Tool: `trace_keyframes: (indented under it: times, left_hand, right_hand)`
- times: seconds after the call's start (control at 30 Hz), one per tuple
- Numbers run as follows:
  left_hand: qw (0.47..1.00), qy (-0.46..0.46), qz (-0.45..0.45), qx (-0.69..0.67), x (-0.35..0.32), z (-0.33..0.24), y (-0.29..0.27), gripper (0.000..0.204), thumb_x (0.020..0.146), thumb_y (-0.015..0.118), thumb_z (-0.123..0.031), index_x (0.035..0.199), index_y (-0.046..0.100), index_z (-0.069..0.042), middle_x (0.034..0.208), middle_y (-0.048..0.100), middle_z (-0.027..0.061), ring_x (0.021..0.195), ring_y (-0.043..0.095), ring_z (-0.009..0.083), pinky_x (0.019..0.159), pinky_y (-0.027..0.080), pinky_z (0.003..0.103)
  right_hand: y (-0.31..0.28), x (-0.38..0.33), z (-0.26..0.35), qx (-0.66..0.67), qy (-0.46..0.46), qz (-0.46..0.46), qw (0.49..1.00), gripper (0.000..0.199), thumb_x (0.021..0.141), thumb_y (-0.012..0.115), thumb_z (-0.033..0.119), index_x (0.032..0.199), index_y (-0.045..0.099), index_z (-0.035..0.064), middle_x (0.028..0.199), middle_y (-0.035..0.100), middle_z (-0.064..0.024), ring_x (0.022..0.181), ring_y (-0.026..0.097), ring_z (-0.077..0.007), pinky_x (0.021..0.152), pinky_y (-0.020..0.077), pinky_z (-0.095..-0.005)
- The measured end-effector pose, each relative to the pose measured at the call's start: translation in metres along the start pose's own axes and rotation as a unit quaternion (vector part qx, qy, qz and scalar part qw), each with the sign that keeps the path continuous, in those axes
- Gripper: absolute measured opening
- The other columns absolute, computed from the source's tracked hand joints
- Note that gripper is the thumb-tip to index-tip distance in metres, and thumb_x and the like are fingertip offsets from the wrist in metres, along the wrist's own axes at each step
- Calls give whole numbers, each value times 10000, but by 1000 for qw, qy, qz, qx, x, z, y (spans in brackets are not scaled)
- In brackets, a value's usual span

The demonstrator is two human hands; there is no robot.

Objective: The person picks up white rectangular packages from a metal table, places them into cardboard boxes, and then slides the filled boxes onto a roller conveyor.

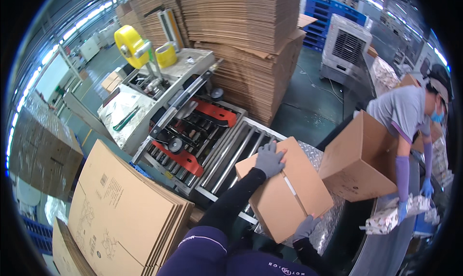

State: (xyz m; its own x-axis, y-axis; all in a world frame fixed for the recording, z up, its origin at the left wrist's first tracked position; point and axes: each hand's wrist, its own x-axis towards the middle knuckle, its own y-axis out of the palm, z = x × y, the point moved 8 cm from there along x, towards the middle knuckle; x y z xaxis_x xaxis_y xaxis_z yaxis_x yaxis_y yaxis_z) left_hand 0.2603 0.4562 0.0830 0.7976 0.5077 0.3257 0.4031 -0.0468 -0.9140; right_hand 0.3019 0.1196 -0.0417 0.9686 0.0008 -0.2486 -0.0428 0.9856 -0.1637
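Closed carton (284, 191), contents hidden, left hand (270, 160) on top, grip wide; right hand (306, 227) at edge, grip unclear

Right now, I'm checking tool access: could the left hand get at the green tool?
Probably not: the left hand rests on the carton, and much of the taping machine lies between it and the green tool.

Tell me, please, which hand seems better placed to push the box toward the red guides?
Likely the right hand: it touches the box farther from the red guides than the left hand does.
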Motion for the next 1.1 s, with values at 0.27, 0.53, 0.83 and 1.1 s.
trace_keyframes:
  times: [0.27, 0.53, 0.83, 1.1]
  left_hand:
    - [999, 25, 43, -10, -6, 75, -17, 692, 914, 448, -470, 1398, 400, 23, 1478, 355, 222, 1408, 267, 350, 1168, 154, 446]
    - [994, -79, -28, 70, 20, 247, -59, 638, 915, 479, -417, 1368, 433, 30, 1440, 410, 220, 1367, 333, 358, 1141, 223, 457]
    - [977, -161, -75, 121, 3, 312, -71, 775, 896, 448, -552, 1334, 447, 88, 1435, 399, 263, 1377, 313, 375, 1133, 222, 452]
    - [962, -212, -171, -13, -73, 190, -45, 605, 957, 457, -404, 1369, 387, 33, 1431, 390, 230, 1355, 325, 385, 1103, 262, 468]
  right_hand:
    - [150, 1, 27, 15, -7, 130, 991, 652, 999, 414, 275, 1516, 91, 43, 1497, 281, -187, 1284, 394, -269, 1069, 336, -344]
    - [355, 10, 75, -197, -220, 187, 937, 628, 984, 443, 247, 1455, 179, -74, 1455, 332, -293, 1344, 359, -384, 1084, 329, -376]
    - [452, -88, 103, -165, -209, 205, 942, 634, 952, 487, 179, 1440, 171, -74, 1438, 316, -303, 1312, 371, -404, 1087, 332, -410]
    - [537, -70, 8, 115, 98, 528, 836, 648, 986, 368, 519, 1390, 319, 15, 1238, 547, -207, 1120, 553, -290, 947, 437, -339]
